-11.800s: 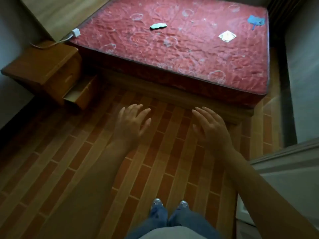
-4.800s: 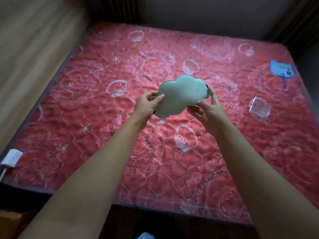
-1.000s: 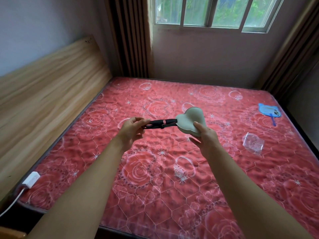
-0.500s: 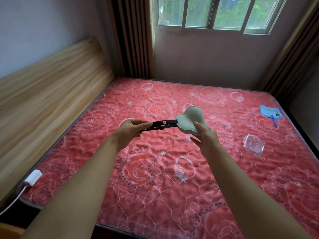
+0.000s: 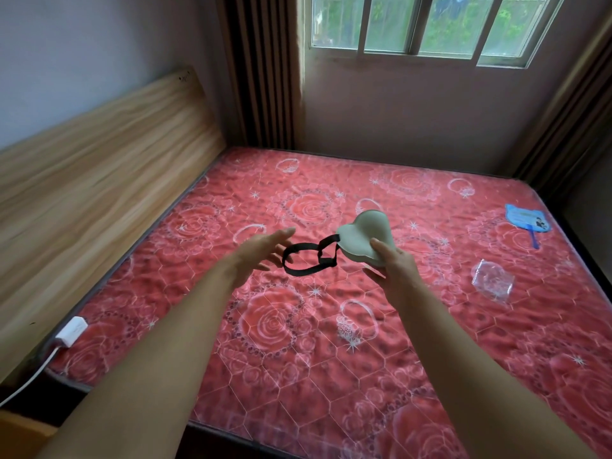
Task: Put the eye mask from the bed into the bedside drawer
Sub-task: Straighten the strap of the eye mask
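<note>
The eye mask (image 5: 362, 238) is pale grey-green and folded, held in the air above the red mattress (image 5: 298, 326). My right hand (image 5: 389, 263) grips its lower right edge. Its black strap (image 5: 306, 258) hangs loose in a loop to the left of the mask. My left hand (image 5: 265, 251) is just left of the strap, fingers spread, holding nothing. The bedside drawer is out of view; only a corner of the orange wooden bedside unit (image 5: 20, 435) shows at the bottom left.
A wooden headboard (image 5: 92, 180) runs along the left. A white plug with its cable (image 5: 69, 332) lies at the mattress's left edge. A blue fan (image 5: 528, 220) and a clear plastic wrapper (image 5: 493, 283) lie at the right. A window (image 5: 420, 24) and curtains are behind.
My left hand has let go of the black strap and opened; the strap now droops in a loop. My right hand still holds the mask in about the same place.
</note>
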`<state>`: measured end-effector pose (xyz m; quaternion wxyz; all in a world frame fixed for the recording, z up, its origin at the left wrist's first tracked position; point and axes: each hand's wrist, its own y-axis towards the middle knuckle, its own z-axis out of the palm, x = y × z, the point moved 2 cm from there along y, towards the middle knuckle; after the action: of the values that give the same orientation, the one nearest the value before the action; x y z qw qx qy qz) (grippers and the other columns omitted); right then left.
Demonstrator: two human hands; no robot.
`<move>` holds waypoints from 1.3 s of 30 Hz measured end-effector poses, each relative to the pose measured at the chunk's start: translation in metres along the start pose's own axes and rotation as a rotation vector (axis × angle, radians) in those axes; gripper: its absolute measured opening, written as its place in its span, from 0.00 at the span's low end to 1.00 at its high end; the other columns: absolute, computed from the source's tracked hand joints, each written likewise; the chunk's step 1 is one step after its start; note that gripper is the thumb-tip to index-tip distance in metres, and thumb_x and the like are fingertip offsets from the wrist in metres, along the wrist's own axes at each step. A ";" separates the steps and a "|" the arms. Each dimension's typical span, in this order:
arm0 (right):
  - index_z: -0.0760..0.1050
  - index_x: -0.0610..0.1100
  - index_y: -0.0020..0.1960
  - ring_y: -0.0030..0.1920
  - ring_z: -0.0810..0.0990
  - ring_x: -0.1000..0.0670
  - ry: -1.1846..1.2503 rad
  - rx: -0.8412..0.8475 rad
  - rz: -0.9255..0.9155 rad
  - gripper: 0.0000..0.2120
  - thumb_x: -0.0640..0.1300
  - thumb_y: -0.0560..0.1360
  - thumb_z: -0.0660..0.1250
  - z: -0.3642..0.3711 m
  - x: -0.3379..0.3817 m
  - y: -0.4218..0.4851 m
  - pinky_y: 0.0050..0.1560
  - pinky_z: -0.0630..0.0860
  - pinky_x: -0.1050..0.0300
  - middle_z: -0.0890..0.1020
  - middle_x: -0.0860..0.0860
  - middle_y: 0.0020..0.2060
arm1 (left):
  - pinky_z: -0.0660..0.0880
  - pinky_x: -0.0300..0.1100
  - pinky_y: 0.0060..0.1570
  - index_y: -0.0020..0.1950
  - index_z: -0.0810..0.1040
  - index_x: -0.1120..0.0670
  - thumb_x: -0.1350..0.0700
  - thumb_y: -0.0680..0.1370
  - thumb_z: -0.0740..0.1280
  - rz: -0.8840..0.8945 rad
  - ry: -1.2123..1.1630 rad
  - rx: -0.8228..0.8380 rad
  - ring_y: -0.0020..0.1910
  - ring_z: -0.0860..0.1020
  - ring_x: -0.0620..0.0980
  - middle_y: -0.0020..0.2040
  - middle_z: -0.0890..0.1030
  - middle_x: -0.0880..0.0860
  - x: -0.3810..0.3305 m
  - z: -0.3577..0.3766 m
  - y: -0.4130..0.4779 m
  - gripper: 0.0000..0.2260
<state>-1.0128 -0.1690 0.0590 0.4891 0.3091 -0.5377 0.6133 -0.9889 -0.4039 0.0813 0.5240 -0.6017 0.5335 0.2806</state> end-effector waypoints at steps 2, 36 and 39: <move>0.73 0.41 0.48 0.41 0.77 0.50 -0.026 0.038 -0.007 0.05 0.42 0.75 0.63 0.005 -0.003 -0.001 0.41 0.75 0.58 0.77 0.47 0.40 | 0.68 0.44 0.42 0.42 0.78 0.49 0.35 0.69 0.59 -0.003 0.069 -0.034 0.42 0.76 0.49 0.43 0.81 0.50 -0.006 0.008 0.001 0.19; 0.74 0.41 0.46 0.35 0.82 0.54 0.208 0.509 0.136 0.03 0.37 0.74 0.62 0.056 -0.011 -0.011 0.49 0.79 0.55 0.79 0.46 0.40 | 0.68 0.45 0.36 0.33 0.67 0.55 0.60 0.72 0.67 -0.137 -0.030 -0.668 0.35 0.71 0.52 0.35 0.73 0.57 0.037 -0.003 -0.028 0.11; 0.74 0.41 0.46 0.36 0.83 0.54 0.187 0.519 0.130 0.02 0.38 0.74 0.63 0.055 -0.009 -0.007 0.49 0.79 0.54 0.80 0.47 0.40 | 0.72 0.52 0.50 0.46 0.73 0.57 0.57 0.73 0.67 -0.087 -0.192 -0.563 0.46 0.76 0.54 0.46 0.77 0.57 0.031 0.004 -0.033 0.06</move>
<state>-1.0112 -0.2250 0.0660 0.4005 0.3311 -0.3339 0.7864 -0.9487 -0.4150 0.0630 0.3961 -0.7164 0.3566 0.4502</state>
